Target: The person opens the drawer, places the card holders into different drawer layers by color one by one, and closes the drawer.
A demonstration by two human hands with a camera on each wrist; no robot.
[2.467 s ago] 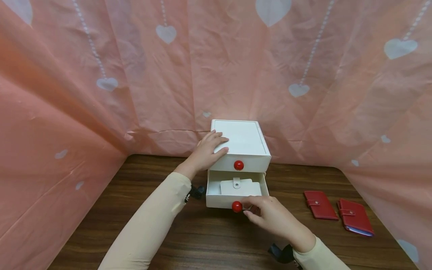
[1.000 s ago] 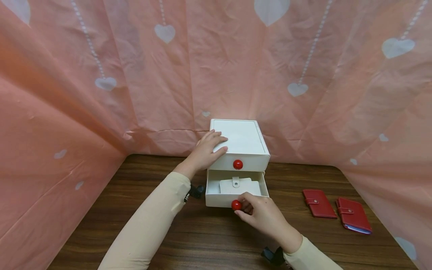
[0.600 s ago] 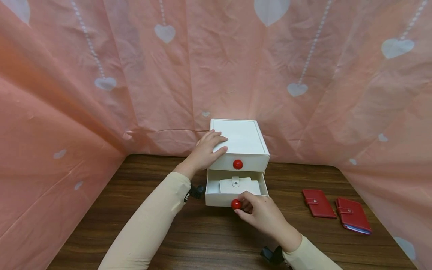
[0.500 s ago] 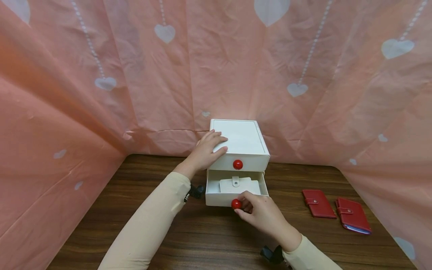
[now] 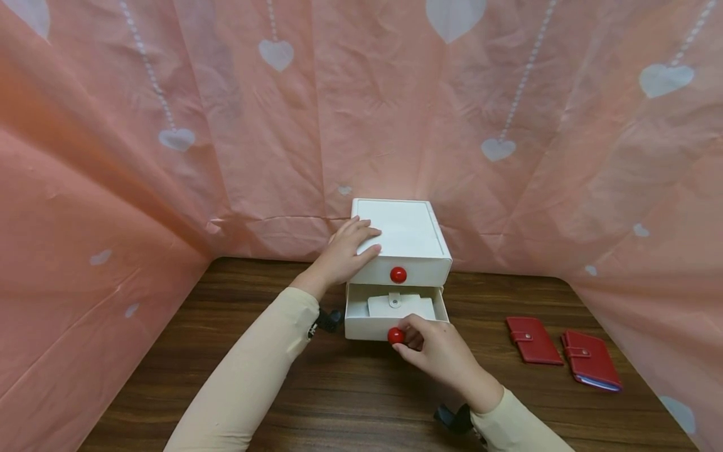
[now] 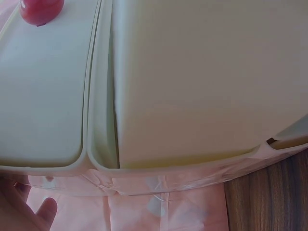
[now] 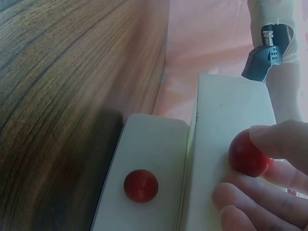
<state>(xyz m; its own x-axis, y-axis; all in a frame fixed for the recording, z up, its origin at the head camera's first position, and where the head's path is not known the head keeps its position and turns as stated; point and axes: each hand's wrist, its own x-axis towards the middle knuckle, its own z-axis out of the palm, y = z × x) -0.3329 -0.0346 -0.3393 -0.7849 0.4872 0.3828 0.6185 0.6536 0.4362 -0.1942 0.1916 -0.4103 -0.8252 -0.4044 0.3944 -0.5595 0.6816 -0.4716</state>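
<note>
My left hand (image 5: pixel 341 254) rests on the left top edge of a small white drawer cabinet (image 5: pixel 403 229), fingers spread. Its fingertips show in the corner of the left wrist view. My right hand (image 5: pixel 443 353) pinches the red round knob (image 7: pixel 248 154) of a pulled-out drawer (image 5: pixel 369 328), thumb on one side and fingers on the other. Inside this drawer lie white snap-strap holders (image 5: pixel 386 306), partly overlapping. Above it, the top drawer (image 5: pixel 373 274) is pushed in. Another drawer front (image 7: pixel 156 144) with its own red knob (image 7: pixel 141 186) shows below in the right wrist view.
Two red snap-strap holders (image 5: pixel 533 342) lie at the right on the dark wooden table (image 5: pixel 271 389). A pink curtain (image 5: pixel 254 157) with white hearts stands close behind the cabinet and along both sides. Both wrists carry black cameras (image 5: pixel 452 419).
Earlier my right fingers were loosely beside the knob; now they pinch it. The drawer has slid slightly inward, right hand moving with it. My left hand stays put.
</note>
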